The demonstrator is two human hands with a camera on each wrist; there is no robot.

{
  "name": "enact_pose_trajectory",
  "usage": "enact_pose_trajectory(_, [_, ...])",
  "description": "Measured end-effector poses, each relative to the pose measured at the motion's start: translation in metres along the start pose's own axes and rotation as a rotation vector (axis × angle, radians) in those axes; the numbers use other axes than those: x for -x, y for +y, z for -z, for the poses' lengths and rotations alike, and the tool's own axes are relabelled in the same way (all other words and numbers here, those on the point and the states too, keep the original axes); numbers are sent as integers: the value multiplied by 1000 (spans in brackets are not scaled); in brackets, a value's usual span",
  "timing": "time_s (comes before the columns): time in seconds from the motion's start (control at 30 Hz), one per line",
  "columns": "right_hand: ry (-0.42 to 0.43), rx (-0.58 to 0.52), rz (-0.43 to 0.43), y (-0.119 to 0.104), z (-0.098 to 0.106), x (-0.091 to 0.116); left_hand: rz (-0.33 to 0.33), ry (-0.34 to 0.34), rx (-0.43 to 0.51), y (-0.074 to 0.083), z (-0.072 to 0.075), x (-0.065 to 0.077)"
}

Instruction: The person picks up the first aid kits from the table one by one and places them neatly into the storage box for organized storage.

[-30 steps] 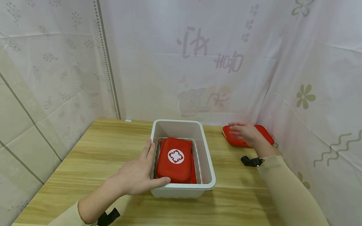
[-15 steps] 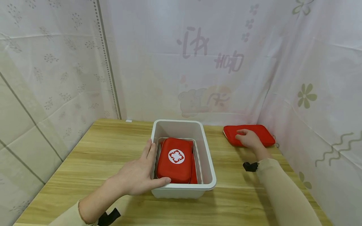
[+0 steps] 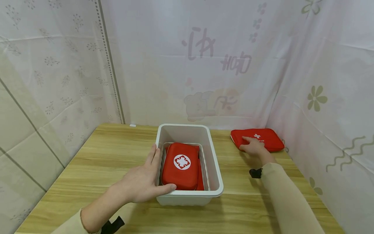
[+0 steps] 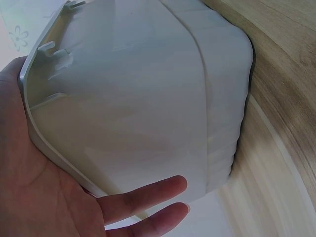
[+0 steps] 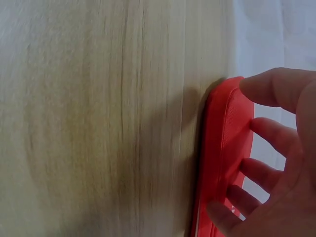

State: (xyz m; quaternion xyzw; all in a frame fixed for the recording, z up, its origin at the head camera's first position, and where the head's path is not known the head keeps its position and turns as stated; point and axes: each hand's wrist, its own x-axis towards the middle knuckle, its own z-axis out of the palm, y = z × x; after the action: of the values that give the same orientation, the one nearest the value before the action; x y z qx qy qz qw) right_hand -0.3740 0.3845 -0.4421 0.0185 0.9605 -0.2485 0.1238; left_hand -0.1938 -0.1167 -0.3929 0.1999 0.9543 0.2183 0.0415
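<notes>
Clock directions: 12 o'clock is the far side of the desk (image 3: 111,156), as seen from the person. The red pouch (image 3: 263,135) lies flat, printed face up, between 2 and 3 o'clock of the white bin (image 3: 211,162). Pouch long axis: approximately 9 to 3 o'clock. The white cross sits toward 12, with lettering partly covered below it.

Hands: apart. The right hand (image 3: 253,147) is over the pouch's 6 o'clock edge, fingers spread and lightly bent; whether all fingertips make contact cannot be told. The left hand (image 3: 143,178) rests against the bin's 7 to 9 o'clock rim, fingers straight, thumb along the near corner.

Bin long axis: 12 to 6 o'clock. Inside, a red case (image 3: 179,175) lies emblem up, aligned likewise.

Edges: the pouch is near the desk's 12 and 3 o'clock edges, just beside the curtain (image 3: 163,81). Bare desk separates pouch from bin; a wider bare area extends toward 9 o'clock.
</notes>
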Motion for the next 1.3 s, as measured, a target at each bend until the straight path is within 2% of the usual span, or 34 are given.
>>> enact_pose_trajectory(0.23, [-7, 54, 24, -1, 3, 7, -3, -1, -3, 1, 0, -1])
enact_pose_trajectory(0.47, [18, 102, 63, -2, -3, 13, -2, 8, 0, 0, 0, 0])
enact_pose_trajectory(0.8, [15, 114, 41, -10, -6, 25, 0, 4, 7, 0, -1, 1])
enact_pose_trajectory(1.0, [19, 99, 71, -12, -8, 28, -2, 8, 3, -1, -2, 1])
enact_pose_trajectory(1.3, [-2, 186, 74, -15, -14, 34, -2, 7, 1, -1, -1, 1])
